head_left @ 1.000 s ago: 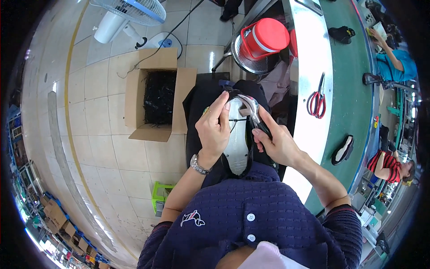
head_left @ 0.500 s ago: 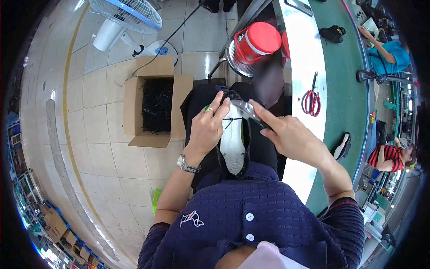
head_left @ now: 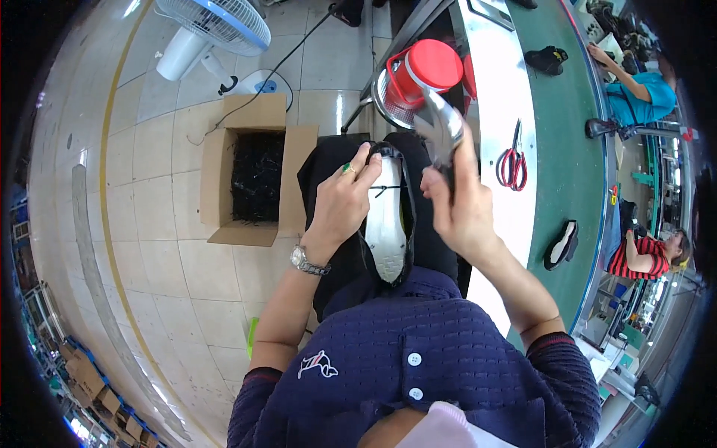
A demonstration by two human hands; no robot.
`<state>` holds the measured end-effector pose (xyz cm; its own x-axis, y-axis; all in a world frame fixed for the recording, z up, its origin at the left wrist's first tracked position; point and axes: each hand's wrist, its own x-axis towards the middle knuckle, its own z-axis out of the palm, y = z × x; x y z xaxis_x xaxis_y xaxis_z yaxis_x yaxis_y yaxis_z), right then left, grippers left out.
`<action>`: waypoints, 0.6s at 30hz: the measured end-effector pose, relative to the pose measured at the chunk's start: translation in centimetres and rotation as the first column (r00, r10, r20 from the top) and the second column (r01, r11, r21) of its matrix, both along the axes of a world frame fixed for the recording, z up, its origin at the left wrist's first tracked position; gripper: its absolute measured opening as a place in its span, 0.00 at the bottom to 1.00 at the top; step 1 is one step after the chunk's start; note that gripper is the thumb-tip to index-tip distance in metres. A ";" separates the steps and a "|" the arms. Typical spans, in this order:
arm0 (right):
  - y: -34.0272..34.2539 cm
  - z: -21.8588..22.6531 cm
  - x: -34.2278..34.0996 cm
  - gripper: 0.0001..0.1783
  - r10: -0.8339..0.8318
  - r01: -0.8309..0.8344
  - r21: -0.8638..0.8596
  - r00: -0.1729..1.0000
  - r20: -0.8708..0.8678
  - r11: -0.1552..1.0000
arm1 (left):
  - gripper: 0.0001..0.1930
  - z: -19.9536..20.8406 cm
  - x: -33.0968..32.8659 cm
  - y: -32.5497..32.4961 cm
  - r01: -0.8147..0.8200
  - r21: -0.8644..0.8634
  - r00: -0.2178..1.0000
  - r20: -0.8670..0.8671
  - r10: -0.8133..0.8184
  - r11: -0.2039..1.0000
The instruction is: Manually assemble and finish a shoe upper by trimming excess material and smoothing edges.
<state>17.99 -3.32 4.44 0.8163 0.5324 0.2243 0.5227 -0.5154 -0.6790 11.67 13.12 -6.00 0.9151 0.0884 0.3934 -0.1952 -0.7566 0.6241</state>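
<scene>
A black shoe upper lies bottom up across my lap, toe end away from me. Its bare sole side is silvery white, with a thin dark cord tied across it. My left hand is closed on the far end's left edge, fingers pressed on the rim. My right hand is raised to the right of the shoe. It grips a hand tool with a shiny curved metal head, pincers by its shape. The head is partly blurred and stands apart from the shoe. The fingers hide its handle.
An open cardboard box holding black scraps stands on the floor at left, below a white fan. Right of me runs a metal ledge with red-handled scissors, beside a green conveyor carrying shoes. A red bucket stands ahead.
My right hand has lifted the tool away from the shoe's far end, up and to the right. My left hand keeps its hold on the shoe.
</scene>
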 end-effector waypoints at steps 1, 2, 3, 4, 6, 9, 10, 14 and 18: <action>-0.9 -2.0 0.4 0.39 0.068 -0.039 -0.187 0.987 0.148 0.981 | 0.19 0.3 0.7 -0.3 0.022 -0.014 1.000 0.012 -0.022 1.000; -0.9 -2.6 0.2 0.39 0.098 -0.075 -0.408 0.995 0.035 0.910 | 0.19 0.1 0.5 -0.2 0.024 -0.033 1.000 0.019 -0.023 0.999; -1.0 -2.8 0.0 0.39 0.098 -0.129 -0.601 0.992 -0.083 0.789 | 0.19 0.3 0.4 0.0 0.034 -0.028 0.999 0.022 -0.034 0.999; -0.5 -1.0 1.0 0.39 0.146 -0.209 -0.610 0.978 -0.152 0.764 | 0.18 0.2 0.7 0.2 0.011 -0.014 0.999 0.032 -0.010 1.000; 0.0 0.9 0.5 0.39 0.169 -0.219 -0.577 0.976 -0.140 0.787 | 0.18 0.2 -1.0 0.3 0.026 -0.005 1.000 0.019 -0.026 1.000; -0.7 0.0 0.6 0.39 0.219 -0.204 -0.333 0.976 0.009 0.921 | 0.17 0.4 -0.3 0.0 -0.008 0.042 0.997 -0.081 0.011 0.999; -1.2 -1.1 0.3 0.39 0.170 -0.161 -0.396 0.985 -0.012 0.904 | 0.17 0.7 0.1 -0.2 0.008 0.039 0.999 -0.049 -0.006 0.999; -1.3 -3.2 0.6 0.39 0.135 -0.147 -0.553 0.989 -0.063 0.820 | 0.18 -0.1 0.4 0.1 0.013 0.031 0.999 0.052 -0.014 0.999; -0.2 0.7 1.9 0.38 0.240 -0.204 -0.415 0.970 0.037 0.887 | 0.15 -0.5 0.0 0.2 0.007 0.056 1.000 -0.003 -0.007 0.998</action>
<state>19.85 -3.49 5.10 0.6537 0.7567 0.0127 0.7019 -0.5999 -0.3839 11.68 13.32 -6.48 0.9168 0.0599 0.3948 -0.1987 -0.7892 0.5811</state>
